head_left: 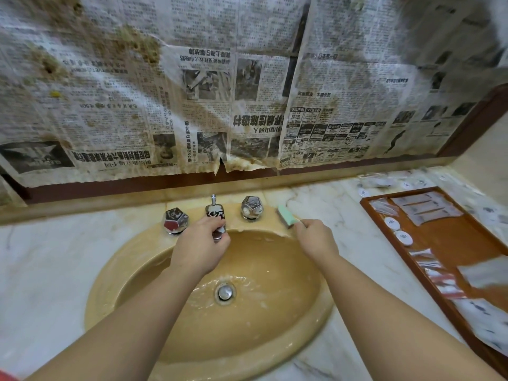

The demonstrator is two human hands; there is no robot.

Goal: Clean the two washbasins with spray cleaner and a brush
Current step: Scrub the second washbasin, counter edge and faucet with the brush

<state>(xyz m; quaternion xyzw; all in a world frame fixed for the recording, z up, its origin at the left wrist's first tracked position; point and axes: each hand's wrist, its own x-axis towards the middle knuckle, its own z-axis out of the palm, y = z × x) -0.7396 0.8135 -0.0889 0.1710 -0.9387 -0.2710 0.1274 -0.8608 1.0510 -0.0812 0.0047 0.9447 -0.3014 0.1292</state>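
Observation:
A tan oval washbasin (308,320) is set in a white marble counter, wet inside, with water pooling round its metal drain (226,292). At its back rim stand a chrome spout (215,213) and two faceted chrome knobs, one to the left (176,220) and one to the right (251,207). My left hand (202,247) curls round the spout's front end. My right hand (316,240) grips the handle of a green brush (286,217), whose head rests on the basin's back right rim. No spray bottle is in view.
Stained newspaper (192,92) covers the wall above a dark wooden strip. A wooden tray (450,240) with sachets and round packets lies on the counter at the right. The marble counter (41,270) stretches away to the left of the basin.

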